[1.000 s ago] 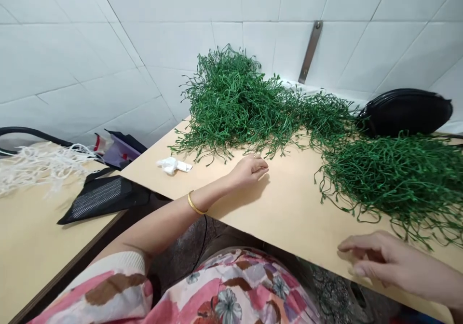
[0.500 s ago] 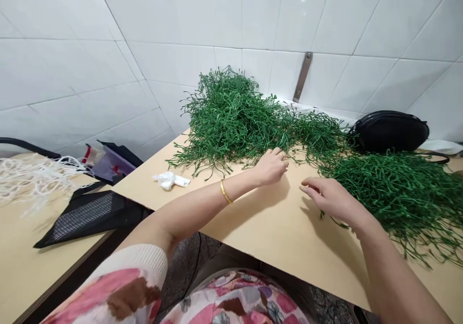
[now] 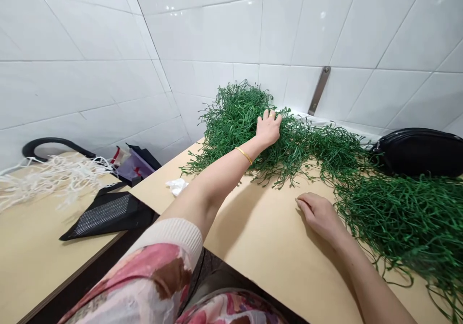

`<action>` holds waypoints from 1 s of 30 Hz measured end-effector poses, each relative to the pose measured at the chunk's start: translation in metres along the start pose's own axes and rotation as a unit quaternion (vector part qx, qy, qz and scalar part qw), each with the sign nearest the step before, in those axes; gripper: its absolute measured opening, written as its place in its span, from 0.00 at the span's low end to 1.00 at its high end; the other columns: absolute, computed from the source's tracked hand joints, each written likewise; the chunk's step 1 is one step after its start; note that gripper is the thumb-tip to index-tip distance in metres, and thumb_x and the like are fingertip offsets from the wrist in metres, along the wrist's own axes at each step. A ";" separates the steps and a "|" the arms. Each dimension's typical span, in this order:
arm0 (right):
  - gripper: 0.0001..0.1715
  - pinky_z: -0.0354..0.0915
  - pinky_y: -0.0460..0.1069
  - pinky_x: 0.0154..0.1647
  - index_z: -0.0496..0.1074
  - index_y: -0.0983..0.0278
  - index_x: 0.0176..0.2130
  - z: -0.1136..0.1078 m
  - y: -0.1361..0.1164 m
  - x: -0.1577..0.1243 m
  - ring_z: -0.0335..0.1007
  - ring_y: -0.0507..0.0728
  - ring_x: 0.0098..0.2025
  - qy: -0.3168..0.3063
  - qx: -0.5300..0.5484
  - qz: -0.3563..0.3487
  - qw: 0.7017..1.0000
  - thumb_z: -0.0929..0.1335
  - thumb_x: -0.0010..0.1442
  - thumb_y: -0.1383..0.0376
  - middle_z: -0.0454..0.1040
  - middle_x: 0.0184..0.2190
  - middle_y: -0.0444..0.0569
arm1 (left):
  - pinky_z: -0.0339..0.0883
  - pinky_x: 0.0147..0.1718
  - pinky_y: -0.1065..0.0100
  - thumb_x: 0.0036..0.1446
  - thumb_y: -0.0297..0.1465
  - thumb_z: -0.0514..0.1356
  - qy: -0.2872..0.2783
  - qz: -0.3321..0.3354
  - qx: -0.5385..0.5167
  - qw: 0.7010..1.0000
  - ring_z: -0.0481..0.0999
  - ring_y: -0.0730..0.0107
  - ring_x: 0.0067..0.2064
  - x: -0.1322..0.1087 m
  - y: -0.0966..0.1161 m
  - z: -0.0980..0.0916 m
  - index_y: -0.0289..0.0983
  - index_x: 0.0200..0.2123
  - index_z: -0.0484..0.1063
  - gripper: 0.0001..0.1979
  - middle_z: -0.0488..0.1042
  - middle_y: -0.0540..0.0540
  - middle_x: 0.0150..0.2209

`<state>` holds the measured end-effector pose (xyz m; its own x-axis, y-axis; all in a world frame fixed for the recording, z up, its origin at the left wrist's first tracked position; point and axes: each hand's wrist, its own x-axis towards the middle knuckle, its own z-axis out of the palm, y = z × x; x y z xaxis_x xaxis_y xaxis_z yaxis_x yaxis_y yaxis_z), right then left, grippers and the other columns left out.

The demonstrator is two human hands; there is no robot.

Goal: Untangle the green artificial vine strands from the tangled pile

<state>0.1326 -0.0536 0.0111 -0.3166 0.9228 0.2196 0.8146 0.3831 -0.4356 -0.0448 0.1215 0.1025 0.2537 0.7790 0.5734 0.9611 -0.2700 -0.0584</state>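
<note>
A tall heap of thin green plastic-looking stems (image 3: 235, 116) with small knobbed tips stands against the wall. My left hand (image 3: 268, 128) lies on the right side of this heap, its fingers spread over the strands. My right hand (image 3: 318, 215) rests low over the table, thumb and fingers drawn together, and no strand shows in it. Just right of that hand spreads a second pile of the same green stems (image 3: 405, 222). A thinner band of stems (image 3: 329, 148) joins the two piles along the back.
A black zippered bag (image 3: 423, 151) sits at the back right. Crumpled white tissue (image 3: 177, 186) lies on the table (image 3: 267, 237) left of the heap. On the side table are white strands (image 3: 54, 179) and a black mesh pouch (image 3: 104, 215). A metal strip (image 3: 320, 90) is fixed to the tiled wall.
My left hand has moved from the tabletop up and forward onto the tall heap. The right hand's fingers have drawn closer together. The view has shifted a little.
</note>
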 end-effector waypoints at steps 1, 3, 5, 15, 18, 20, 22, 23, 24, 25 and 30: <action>0.19 0.58 0.49 0.36 0.71 0.65 0.31 0.000 0.000 -0.001 0.67 0.55 0.33 0.003 0.002 -0.004 1.000 0.56 0.61 0.62 0.73 0.31 0.51 | 0.61 0.45 0.55 0.55 0.23 0.46 -0.024 -0.013 -0.001 1.000 0.59 0.53 0.56 0.006 -0.005 0.005 0.36 0.50 0.66 0.20 0.63 0.36 0.54; 0.19 0.59 0.49 0.35 0.71 0.65 0.30 -0.001 0.000 -0.001 0.67 0.55 0.33 0.006 0.005 -0.009 1.000 0.56 0.62 0.62 0.73 0.30 0.51 | 0.64 0.40 0.57 0.53 0.22 0.47 -0.072 -0.030 -0.011 0.997 0.66 0.56 0.50 0.016 -0.014 0.011 0.34 0.45 0.70 0.18 0.64 0.34 0.51; 0.19 0.59 0.49 0.35 0.71 0.65 0.30 -0.001 0.001 -0.001 0.67 0.55 0.32 0.011 0.007 -0.011 1.000 0.56 0.62 0.62 0.73 0.30 0.51 | 0.64 0.36 0.61 0.53 0.21 0.48 -0.085 -0.040 -0.031 0.995 0.70 0.62 0.42 0.025 -0.022 0.010 0.31 0.38 0.72 0.14 0.66 0.34 0.46; 0.18 0.58 0.48 0.32 0.70 0.64 0.28 -0.004 0.008 0.000 0.65 0.54 0.29 0.060 0.020 0.016 0.998 0.57 0.61 0.60 0.72 0.27 0.50 | 0.63 0.31 0.61 0.52 0.16 0.44 0.014 0.025 -0.019 0.999 0.68 0.67 0.35 0.037 -0.024 -0.073 0.29 0.35 0.71 0.17 0.67 0.37 0.36; 0.19 0.57 0.47 0.29 0.68 0.64 0.26 -0.005 0.014 0.000 0.64 0.53 0.27 0.100 0.035 0.038 0.994 0.57 0.60 0.59 0.71 0.24 0.48 | 0.61 0.27 0.67 0.46 0.15 0.48 -0.053 0.134 -0.033 0.989 0.67 0.71 0.31 -0.028 -0.013 -0.071 0.32 0.29 0.70 0.14 0.69 0.42 0.31; 0.18 0.57 0.47 0.28 0.68 0.64 0.26 -0.003 0.018 0.001 0.64 0.53 0.25 0.112 0.041 0.041 0.992 0.58 0.60 0.58 0.71 0.23 0.47 | 0.57 0.22 0.70 0.42 0.19 0.54 -0.117 0.223 -0.047 0.967 0.65 0.73 0.27 -0.073 -0.007 -0.065 0.35 0.24 0.69 0.08 0.70 0.46 0.27; 0.18 0.58 0.47 0.29 0.69 0.64 0.27 -0.001 0.021 0.001 0.66 0.53 0.26 0.116 0.038 0.038 0.992 0.58 0.60 0.58 0.72 0.24 0.48 | 0.55 0.21 0.69 0.48 0.23 0.53 -0.196 0.348 -0.084 0.913 0.65 0.73 0.26 -0.101 -0.004 -0.062 0.36 0.23 0.67 0.06 0.70 0.46 0.26; 0.18 0.58 0.47 0.29 0.70 0.64 0.28 0.001 0.021 0.001 0.67 0.54 0.27 0.116 0.037 0.036 0.992 0.58 0.60 0.58 0.73 0.25 0.48 | 0.56 0.21 0.68 0.51 0.25 0.51 -0.183 0.349 -0.098 0.914 0.65 0.73 0.26 -0.106 -0.005 -0.062 0.36 0.23 0.67 0.08 0.71 0.46 0.26; 0.18 0.59 0.47 0.30 0.70 0.64 0.29 0.002 0.022 0.002 0.68 0.54 0.28 0.116 0.037 0.037 0.992 0.58 0.59 0.58 0.74 0.26 0.48 | 0.57 0.22 0.67 0.52 0.25 0.49 -0.155 0.328 -0.113 0.925 0.65 0.72 0.27 -0.105 -0.008 -0.063 0.36 0.23 0.66 0.09 0.71 0.46 0.27; 0.17 0.59 0.47 0.31 0.70 0.64 0.29 0.003 0.022 0.002 0.68 0.54 0.29 0.118 0.037 0.039 0.992 0.59 0.59 0.58 0.74 0.27 0.49 | 0.59 0.24 0.67 0.52 0.24 0.48 -0.114 0.284 -0.130 0.943 0.66 0.72 0.28 -0.098 -0.012 -0.066 0.36 0.24 0.66 0.10 0.71 0.45 0.27; 0.17 0.59 0.47 0.30 0.69 0.63 0.28 0.004 0.018 0.003 0.67 0.54 0.27 0.130 0.045 0.042 0.990 0.59 0.58 0.57 0.73 0.25 0.48 | 0.64 0.38 0.62 0.59 0.26 0.46 0.071 0.033 -0.186 0.979 0.69 0.67 0.41 -0.020 -0.029 -0.061 0.36 0.35 0.69 0.12 0.71 0.42 0.37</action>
<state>0.1446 -0.0433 0.0003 -0.1050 0.9145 0.3908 0.7825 0.3185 -0.5351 -0.0846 0.0787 0.1427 0.2707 0.6738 0.6876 0.8302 -0.5249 0.1876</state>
